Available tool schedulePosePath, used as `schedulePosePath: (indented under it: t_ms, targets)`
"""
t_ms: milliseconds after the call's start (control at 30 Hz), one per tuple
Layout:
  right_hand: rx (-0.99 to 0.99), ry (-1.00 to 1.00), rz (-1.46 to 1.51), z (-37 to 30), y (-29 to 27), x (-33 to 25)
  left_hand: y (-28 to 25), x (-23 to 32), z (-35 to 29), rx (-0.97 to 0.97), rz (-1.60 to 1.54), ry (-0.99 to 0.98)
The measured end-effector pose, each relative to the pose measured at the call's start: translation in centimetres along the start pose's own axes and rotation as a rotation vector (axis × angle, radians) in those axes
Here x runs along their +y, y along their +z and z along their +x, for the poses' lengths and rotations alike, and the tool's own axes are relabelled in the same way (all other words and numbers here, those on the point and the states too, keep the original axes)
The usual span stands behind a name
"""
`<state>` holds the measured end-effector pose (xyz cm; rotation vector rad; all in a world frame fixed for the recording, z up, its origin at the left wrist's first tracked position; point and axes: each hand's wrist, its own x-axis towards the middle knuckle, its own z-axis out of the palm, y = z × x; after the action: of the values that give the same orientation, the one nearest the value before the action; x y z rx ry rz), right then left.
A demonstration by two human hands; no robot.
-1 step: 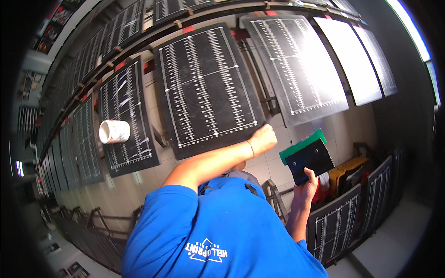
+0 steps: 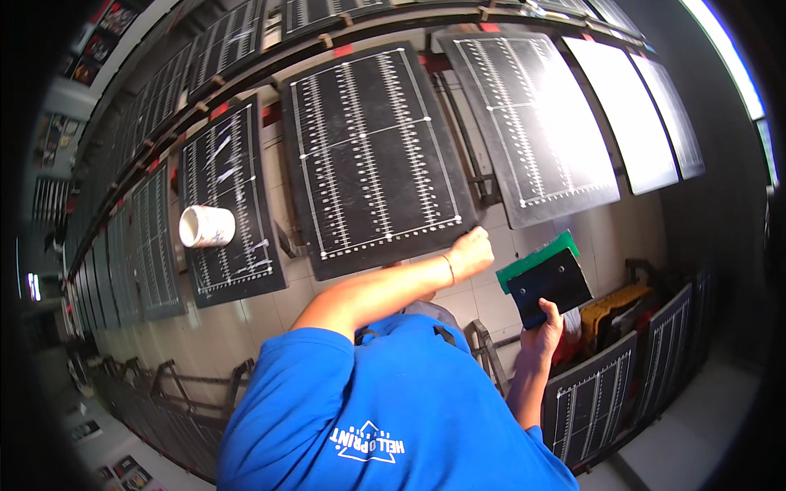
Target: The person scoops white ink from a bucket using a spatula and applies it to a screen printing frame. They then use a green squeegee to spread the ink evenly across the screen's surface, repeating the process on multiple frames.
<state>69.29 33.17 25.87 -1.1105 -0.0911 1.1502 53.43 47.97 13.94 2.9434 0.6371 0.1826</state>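
My left hand [image 2: 471, 253] is closed in a fist beside the near right corner of a black printing board [image 2: 372, 155]. That board has white ruled lines and rows of tick marks. Whatever the curled fingers may hold is hidden, and I cannot tell whether they grip the board's edge. To the right, my right hand [image 2: 544, 331] grips a squeegee [image 2: 550, 288] from below, with the thumb on its face. The squeegee has a black plate with two round fasteners and a green strip along its far edge. It is held tilted above the floor, apart from the boards.
A white tub [image 2: 207, 226] stands on the marked board [image 2: 225, 266] at left. To the right, a glossy board [image 2: 524, 123] reflects bright light. Dark rails [image 2: 319, 42] run behind the boards. A yellow crate [image 2: 616, 309] and more marked boards [image 2: 594, 401] are at lower right.
The boards and tub appear slightly lower and further right in the view. Both hands keep the same pose, and the squeegee stays in my right hand.
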Motion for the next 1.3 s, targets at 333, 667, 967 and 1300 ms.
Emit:
schedulePosePath:
  t_ms: [333, 667, 967, 1300]
  targets:
    - [0.012, 0.041, -0.165, 3.4, 8.5, 3.2, -11.9, -26.0, -21.0, 0.919, -0.642, -0.994]
    - [0.016, -0.102, -0.33, -1.7, 17.2, 5.2, -7.7, -53.9, -24.6, 0.922, -0.449, -1.479]
    - [0.086, -0.033, -0.35, -2.7, 16.0, 6.5, -5.0, -42.0, -26.3, 0.9, -0.366, -1.277]
    - [-0.214, 0.056, -0.259, -1.6, 16.6, 7.8, -5.5, -9.7, -32.0, 0.679, -0.528, -1.29]
